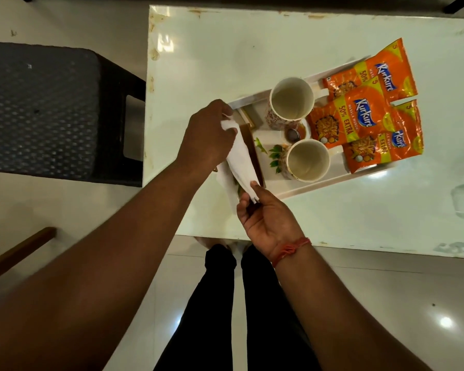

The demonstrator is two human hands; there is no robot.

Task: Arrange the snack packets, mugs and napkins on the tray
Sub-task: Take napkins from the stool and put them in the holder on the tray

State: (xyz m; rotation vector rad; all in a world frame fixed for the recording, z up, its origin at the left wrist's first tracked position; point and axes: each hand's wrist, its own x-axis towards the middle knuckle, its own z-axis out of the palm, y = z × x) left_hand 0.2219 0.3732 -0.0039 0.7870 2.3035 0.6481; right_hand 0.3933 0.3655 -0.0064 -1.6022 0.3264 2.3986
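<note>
I hold one napkin (pixel 240 159) stretched lengthwise over the tray's (pixel 300 189) near end: left hand (pixel 208 135) grips its far tip, right hand (pixel 265 212) pinches the nearer.

Gloss on nearly everything, soft paper between the hands

The table (pixel 252 49) is glossy white with worn, stained edges; the white tray (pixel 319 184) looks smooth. Beyond the hands, glazed ceramic mugs (pixel 292 100) and shiny foil snack packets (pixel 359 119). The napkin (pixel 240 156) between both hands is thin, crumpled matt paper.
</note>
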